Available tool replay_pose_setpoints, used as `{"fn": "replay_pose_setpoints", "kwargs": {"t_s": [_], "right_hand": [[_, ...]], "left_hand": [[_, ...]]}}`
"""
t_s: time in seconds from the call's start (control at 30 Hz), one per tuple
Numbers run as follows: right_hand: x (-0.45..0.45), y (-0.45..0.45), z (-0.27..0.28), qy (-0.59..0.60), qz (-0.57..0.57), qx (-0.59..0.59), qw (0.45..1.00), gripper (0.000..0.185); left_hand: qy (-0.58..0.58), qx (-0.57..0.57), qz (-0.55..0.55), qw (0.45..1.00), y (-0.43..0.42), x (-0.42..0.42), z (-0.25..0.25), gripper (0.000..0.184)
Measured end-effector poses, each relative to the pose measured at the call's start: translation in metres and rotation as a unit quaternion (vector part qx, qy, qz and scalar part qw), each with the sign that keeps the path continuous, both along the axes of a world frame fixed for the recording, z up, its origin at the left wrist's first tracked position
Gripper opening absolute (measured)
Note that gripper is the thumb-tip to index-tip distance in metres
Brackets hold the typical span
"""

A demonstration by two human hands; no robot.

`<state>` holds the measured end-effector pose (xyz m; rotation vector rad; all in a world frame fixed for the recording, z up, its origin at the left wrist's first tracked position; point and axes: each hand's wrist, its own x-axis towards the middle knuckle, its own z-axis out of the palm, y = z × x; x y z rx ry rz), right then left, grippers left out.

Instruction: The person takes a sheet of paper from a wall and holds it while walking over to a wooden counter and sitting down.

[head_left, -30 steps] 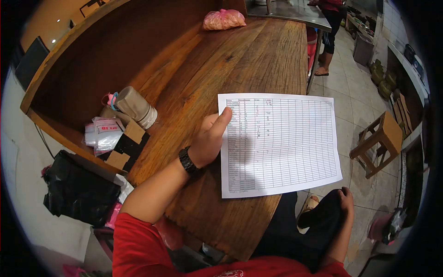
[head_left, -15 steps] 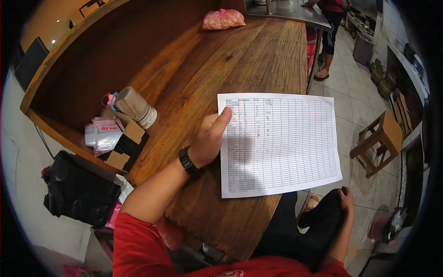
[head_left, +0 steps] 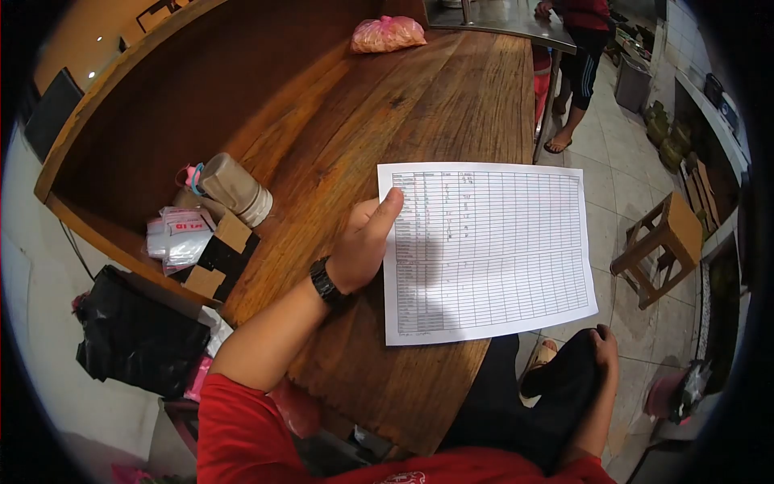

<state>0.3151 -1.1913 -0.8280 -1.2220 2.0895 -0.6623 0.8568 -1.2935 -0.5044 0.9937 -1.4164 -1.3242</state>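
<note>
My left hand, with a dark watch on the wrist, grips the left edge of a white sheet of paper, thumb on top. The sheet carries a printed table with some handwritten marks in its left columns. It is held over the near right part of the wooden table, its right side reaching past the edge. A shadow falls on its lower left. My right hand rests on my knee, away from the paper; its fingers are mostly hidden.
A pink bag lies at the table's far end. Left stand a cloudy container, plastic packets and a cardboard box. A wooden stool is on the right. Another person stands at a metal counter.
The other person's legs and feet have shifted beside the counter. The view has moved very slightly. My left hand keeps its hold on the sheet, and my right hand stays on my knee.
</note>
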Motion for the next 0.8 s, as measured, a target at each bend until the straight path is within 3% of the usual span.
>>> {"fn": "replay_pose_setpoints", "kwargs": {"t_s": [0.8], "right_hand": [[-0.0046, 0.0009, -0.0096, -0.005, -0.014, 0.001, 1.0, 0.049]], "left_hand": [[-0.003, 0.005, 0.014, 1.0, 0.0007, -0.0009, -0.001, 0.051]]}}
